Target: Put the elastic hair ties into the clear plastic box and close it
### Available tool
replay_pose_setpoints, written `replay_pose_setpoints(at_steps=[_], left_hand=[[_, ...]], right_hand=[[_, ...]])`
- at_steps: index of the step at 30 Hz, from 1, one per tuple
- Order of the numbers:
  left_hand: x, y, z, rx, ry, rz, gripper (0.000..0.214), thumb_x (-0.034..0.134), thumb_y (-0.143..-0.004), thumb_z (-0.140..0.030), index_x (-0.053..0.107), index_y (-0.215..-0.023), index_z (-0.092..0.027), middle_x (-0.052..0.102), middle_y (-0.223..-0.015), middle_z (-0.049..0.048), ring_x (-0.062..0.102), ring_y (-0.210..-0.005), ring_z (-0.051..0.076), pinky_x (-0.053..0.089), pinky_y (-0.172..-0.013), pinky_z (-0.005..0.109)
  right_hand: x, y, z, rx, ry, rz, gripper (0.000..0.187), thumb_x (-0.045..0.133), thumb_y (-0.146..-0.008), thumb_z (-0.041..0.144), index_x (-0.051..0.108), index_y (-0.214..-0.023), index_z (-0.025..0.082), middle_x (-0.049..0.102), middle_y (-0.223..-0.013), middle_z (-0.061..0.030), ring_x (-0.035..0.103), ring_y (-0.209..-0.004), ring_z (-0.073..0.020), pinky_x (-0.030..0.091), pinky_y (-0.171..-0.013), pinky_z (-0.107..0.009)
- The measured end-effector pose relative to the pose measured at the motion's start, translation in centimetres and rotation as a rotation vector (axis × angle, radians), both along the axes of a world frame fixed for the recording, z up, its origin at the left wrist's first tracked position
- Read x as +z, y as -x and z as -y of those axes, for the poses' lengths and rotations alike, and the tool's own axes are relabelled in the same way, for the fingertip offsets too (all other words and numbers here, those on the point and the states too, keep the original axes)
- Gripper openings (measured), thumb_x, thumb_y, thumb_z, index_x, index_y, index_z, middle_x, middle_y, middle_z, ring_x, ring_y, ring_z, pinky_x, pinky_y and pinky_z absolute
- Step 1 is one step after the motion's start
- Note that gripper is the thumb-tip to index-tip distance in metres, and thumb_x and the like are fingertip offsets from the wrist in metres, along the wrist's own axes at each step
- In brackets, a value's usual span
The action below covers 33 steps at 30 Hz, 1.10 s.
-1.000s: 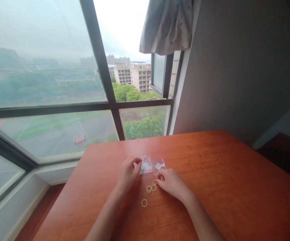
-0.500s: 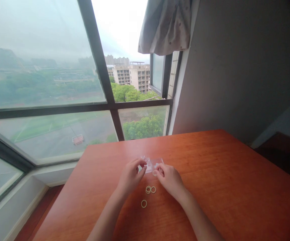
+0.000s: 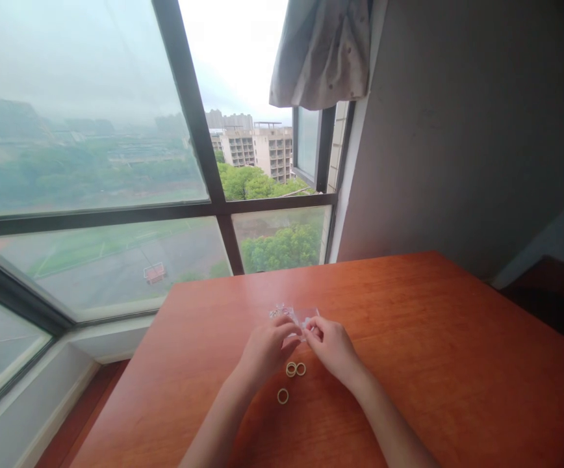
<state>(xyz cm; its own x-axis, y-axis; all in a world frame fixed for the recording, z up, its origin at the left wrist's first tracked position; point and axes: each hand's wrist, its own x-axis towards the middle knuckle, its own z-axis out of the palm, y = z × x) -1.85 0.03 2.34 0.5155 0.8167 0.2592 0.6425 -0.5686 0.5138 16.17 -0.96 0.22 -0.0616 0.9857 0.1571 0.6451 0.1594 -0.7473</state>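
My left hand [image 3: 273, 344] is curled above the table, its fingertips reaching right to meet those of my right hand [image 3: 331, 346]. Both hands appear pinched at the fingertips, and whatever is between them is too small and hidden to name. Just beyond the fingers stands a clear plastic box [image 3: 281, 311] with small pieces in it, partly covered by my left hand. Beside it is a clear flat lid or second tray [image 3: 314, 313], half hidden by my right hand. Nearer me are two overlapping pale yellow rings [image 3: 290, 369], another ring touching them [image 3: 301, 369], and a separate ring [image 3: 282, 396].
The reddish-brown wooden table [image 3: 409, 338] extends on both sides. Its far edge faces a large dark-framed window [image 3: 223, 207], with one sash swung outward. A gathered curtain [image 3: 321, 58] hangs above, and a grey wall [image 3: 457, 143] rises at the right.
My left hand has moved right and closer to me, bringing its fingertips to those of my right hand. More of the clear box shows behind it. The rings on the table stay put.
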Motion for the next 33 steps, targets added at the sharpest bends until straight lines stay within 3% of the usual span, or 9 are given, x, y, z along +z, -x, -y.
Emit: replay_pose_setpoints(at_steps=[9, 18, 24, 28, 33], left_hand=[[0.3, 0.1, 0.0, 0.033, 0.022, 0.038, 0.017, 0.050, -0.087, -0.022, 0.066, -0.093, -0.022, 0.066, -0.094, 0.0043, 0.058, -0.066, 0.013, 0.043, -0.061, 0.023], [-0.1, -0.1, -0.2, 0.108, 0.089, 0.101, 0.013, 0.053, -0.081, -0.018, 0.066, -0.076, -0.018, 0.065, -0.071, 0.0012, 0.055, -0.063, 0.013, 0.040, -0.059, 0.021], [-0.5, 0.4, -0.8, 0.337, -0.029, 0.089, 0.015, 0.051, -0.084, -0.023, 0.065, -0.080, -0.019, 0.063, -0.079, 0.0025, 0.056, -0.067, 0.014, 0.041, -0.064, 0.024], [-0.7, 0.4, -0.8, 0.368, -0.061, 0.001, 0.015, 0.051, -0.085, -0.025, 0.065, -0.082, -0.021, 0.061, -0.084, 0.0026, 0.058, -0.072, 0.015, 0.041, -0.065, 0.025], [-0.7, 1.1, -0.9, 0.408, -0.130, -0.016, 0.014, 0.052, -0.086, -0.026, 0.064, -0.091, -0.023, 0.062, -0.094, 0.0038, 0.060, -0.083, 0.019, 0.043, -0.070, 0.027]], right_hand=[[0.3, 0.2, 0.2, -0.009, 0.001, 0.000, 0.014, 0.053, -0.082, 0.029, 0.064, -0.077, 0.021, 0.056, -0.056, 0.0029, 0.053, -0.055, -0.0136, 0.035, -0.055, -0.022], [0.4, 0.6, 0.4, 0.005, -0.072, -0.012, 0.015, 0.053, -0.083, 0.030, 0.064, -0.080, 0.021, 0.054, -0.056, 0.0030, 0.051, -0.055, -0.0133, 0.035, -0.056, -0.022], [0.3, 0.5, 0.3, -0.023, -0.065, 0.035, 0.014, 0.053, -0.083, 0.029, 0.064, -0.079, 0.022, 0.055, -0.056, 0.0032, 0.052, -0.055, -0.0131, 0.035, -0.057, -0.022], [0.2, 0.4, 0.4, -0.009, -0.030, 0.080, 0.011, 0.054, -0.082, 0.025, 0.064, -0.079, 0.022, 0.059, -0.062, 0.0021, 0.055, -0.060, -0.0137, 0.037, -0.059, -0.022], [0.2, 0.0, 0.5, 0.124, -0.027, 0.077, 0.012, 0.056, -0.080, 0.019, 0.067, -0.083, 0.022, 0.065, -0.080, -0.0011, 0.059, -0.071, -0.0136, 0.042, -0.067, -0.022]])
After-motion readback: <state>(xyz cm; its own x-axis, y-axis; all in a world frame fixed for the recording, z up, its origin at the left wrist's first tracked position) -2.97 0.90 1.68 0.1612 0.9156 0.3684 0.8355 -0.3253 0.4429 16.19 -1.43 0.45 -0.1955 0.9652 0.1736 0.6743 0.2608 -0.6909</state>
